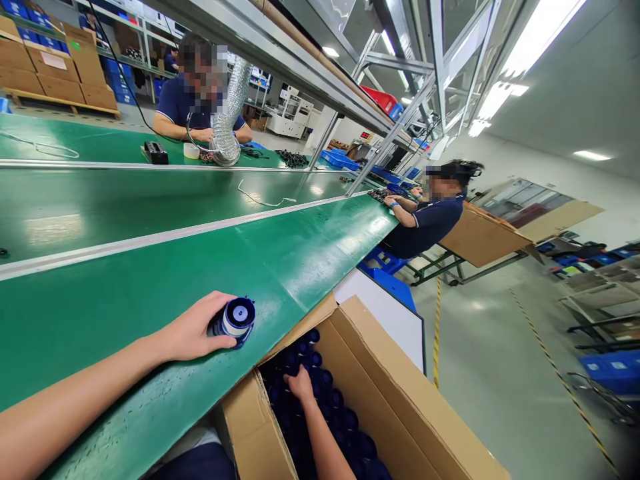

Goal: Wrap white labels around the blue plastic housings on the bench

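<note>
My left hand (193, 330) is curled round a short dark blue plastic cylinder (239, 319) that stands upright on the green bench top. The cylinder has a white band round its side and a pale round hub inside its open top. Down in an open cardboard box (400, 393), my right hand (301, 385) is among many dark blue round parts (343, 420). Its fingers look bent in, but their tips and whatever they hold are partly hidden.
A green conveyor belt (125, 200) runs beyond a pale rail (100, 251). One person (195, 100) works across it; another person (425, 213) sits farther right along my side. A white cord (265, 200) lies on the belt. Metal framing (320, 60) hangs overhead.
</note>
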{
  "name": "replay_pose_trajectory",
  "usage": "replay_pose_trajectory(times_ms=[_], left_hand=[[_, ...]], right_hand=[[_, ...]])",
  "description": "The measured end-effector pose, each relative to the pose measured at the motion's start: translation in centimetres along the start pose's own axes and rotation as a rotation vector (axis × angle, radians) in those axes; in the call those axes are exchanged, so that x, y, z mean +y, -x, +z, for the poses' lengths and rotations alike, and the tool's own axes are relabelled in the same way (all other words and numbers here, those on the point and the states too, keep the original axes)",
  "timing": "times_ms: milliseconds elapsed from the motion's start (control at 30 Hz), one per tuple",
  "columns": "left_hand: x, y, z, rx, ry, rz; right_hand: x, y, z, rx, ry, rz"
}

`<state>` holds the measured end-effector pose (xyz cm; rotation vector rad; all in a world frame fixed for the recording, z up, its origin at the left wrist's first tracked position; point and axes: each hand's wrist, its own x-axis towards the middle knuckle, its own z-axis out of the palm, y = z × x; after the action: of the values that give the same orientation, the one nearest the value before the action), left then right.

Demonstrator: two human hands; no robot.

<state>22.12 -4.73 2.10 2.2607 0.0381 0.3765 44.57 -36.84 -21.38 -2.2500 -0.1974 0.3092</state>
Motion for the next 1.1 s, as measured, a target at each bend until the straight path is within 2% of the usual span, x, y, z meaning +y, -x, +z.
replay_pose_trajectory(times_ms=[133,233,300,400,500,567,600,633,700,767,833,900,967,1100], left_hand=[[1.5,-0.1,1.7,0.041,-0.022,-0.046],[2.0,0.1,2.4,0.004,0.019,-0.032],[1.9,0.3,2.3,-0.048,0.047,0.012],[1.8,0.8,1.7,-0.133,0.035,0.094],[2.0,1.6,1.3,-0.215,-0.033,0.190],[2.2,2.1,1.2,-0.252,-0.091,0.234],[2.2,2.3,1.1,-0.260,-0.124,0.239],[2.2,2.4,1.0,-0.259,-0.159,0.233],[1.9,2.3,0.8,-0.240,-0.212,0.200],[1.6,1.8,0.9,-0.205,-0.226,0.165],[1.4,1.2,1.2,-0.183,-0.220,0.143],[1.4,0.6,1.6,-0.173,-0.229,0.133],[1.4,0.3,1.9,-0.164,-0.252,0.133],[1.3,0.4,2.0,-0.116,-0.294,0.156]], right_hand=[[-2.9,1.6,-3.3,0.028,-0.112,-0.126],[-6.8,3.8,-4.9,0.075,-0.215,-0.285],[-10.1,5.5,-5.4,0.067,-0.265,-0.393],[-15.9,8.3,-5.2,-0.024,-0.280,-0.552],[-21.2,10.1,-4.6,-0.050,-0.158,-0.775],[-23.0,10.0,-5.0,-0.015,-0.109,-0.838],[-23.1,9.6,-5.6,0.008,-0.108,-0.830],[-22.6,9.0,-6.4,0.029,-0.116,-0.806],[-20.0,7.9,-8.4,0.084,-0.142,-0.743],[-15.7,7.1,-10.0,0.162,-0.166,-0.678],[-10.8,6.9,-10.4,0.222,-0.162,-0.599],[-6.2,7.0,-9.3,0.183,-0.105,-0.522],[-2.3,7.2,-6.8,0.047,-0.026,-0.486],[2.7,6.1,-0.6,-0.200,0.108,-0.430]])
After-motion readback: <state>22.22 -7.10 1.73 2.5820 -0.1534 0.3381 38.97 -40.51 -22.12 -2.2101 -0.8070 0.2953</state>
